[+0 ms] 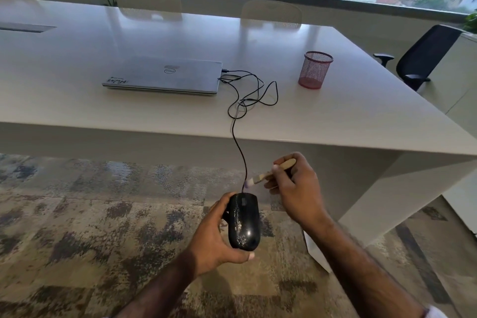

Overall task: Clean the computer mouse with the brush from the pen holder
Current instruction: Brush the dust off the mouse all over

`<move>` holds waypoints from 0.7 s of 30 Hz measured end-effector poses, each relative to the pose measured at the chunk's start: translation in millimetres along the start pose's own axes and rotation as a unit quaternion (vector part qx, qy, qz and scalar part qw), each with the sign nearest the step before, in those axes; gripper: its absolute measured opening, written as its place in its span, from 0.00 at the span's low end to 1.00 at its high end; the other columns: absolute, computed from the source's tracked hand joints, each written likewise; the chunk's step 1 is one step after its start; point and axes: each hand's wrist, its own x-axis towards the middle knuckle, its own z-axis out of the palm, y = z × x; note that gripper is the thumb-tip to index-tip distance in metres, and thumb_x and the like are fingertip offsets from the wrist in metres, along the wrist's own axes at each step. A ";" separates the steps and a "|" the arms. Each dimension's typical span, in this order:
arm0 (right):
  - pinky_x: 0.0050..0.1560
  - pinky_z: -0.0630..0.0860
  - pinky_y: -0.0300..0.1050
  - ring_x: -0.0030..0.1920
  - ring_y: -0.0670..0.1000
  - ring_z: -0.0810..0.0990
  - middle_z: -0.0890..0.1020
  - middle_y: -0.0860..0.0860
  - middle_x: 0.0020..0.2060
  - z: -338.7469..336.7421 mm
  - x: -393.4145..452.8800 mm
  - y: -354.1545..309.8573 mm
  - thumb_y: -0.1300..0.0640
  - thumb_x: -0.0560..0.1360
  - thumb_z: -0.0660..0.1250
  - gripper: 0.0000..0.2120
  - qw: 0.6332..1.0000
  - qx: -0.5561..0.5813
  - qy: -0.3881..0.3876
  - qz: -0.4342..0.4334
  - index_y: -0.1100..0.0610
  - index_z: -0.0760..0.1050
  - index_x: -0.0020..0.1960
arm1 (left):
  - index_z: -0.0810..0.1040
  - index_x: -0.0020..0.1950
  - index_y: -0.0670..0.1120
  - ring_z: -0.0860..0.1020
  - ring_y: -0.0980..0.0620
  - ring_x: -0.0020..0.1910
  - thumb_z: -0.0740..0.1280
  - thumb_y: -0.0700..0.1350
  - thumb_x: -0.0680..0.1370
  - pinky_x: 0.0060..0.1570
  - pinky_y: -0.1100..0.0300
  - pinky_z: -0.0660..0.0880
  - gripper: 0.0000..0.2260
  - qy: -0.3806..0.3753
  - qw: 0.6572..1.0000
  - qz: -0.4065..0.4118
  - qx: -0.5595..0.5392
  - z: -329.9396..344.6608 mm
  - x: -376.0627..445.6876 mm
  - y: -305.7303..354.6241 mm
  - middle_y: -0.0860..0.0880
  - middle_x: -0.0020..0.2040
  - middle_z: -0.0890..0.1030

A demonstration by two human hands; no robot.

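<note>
Beyond the pale, glossy office table (pixel 361 116), you hold the black plastic corded computer mouse (pixel 244 222) over patterned carpet, your left hand (pixel 214 240) wrapped round its side. It looks light, rigid and slick: grip the flanks. Your right hand (pixel 296 188) pinches the small wooden-handled brush (pixel 268 174) just above it. The shut silver laptop (pixel 165 75) reads "Dell"; the red mesh pen holder (pixel 315 70) stands well apart.

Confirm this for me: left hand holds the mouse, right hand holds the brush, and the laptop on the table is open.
One detail is wrong. The head view shows the laptop closed, lid down on the table. The rest stands: left hand holds the mouse, right hand the brush.
</note>
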 end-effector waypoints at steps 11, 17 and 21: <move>0.41 0.84 0.54 0.38 0.57 0.87 0.86 0.58 0.38 -5.3 14.8 14.9 0.61 0.81 0.63 0.04 0.995 0.085 -0.019 0.054 0.54 0.74 0.49 | 0.61 0.68 0.81 0.73 0.61 0.66 0.87 0.52 0.56 0.66 0.61 0.73 0.52 -0.004 1.000 0.012 0.013 -5.2 9.0 8.0 0.61 0.69 0.73; 0.35 0.82 0.43 0.36 0.55 0.86 0.86 0.54 0.37 -6.8 14.2 17.3 0.62 0.81 0.62 0.04 0.994 0.112 0.011 0.014 0.55 0.73 0.49 | 0.60 0.72 0.76 0.72 0.61 0.69 0.86 0.53 0.56 0.69 0.59 0.71 0.53 -0.013 1.000 0.007 0.020 -5.9 12.8 7.6 0.60 0.71 0.72; 0.33 0.81 0.50 0.31 0.56 0.83 0.84 0.60 0.35 -8.7 10.4 16.1 0.64 0.80 0.62 0.05 0.996 0.062 -0.052 0.021 0.57 0.74 0.48 | 0.58 0.70 0.79 0.71 0.63 0.69 0.86 0.53 0.56 0.67 0.66 0.69 0.54 -0.010 1.000 0.007 0.028 -5.6 14.7 5.4 0.62 0.71 0.71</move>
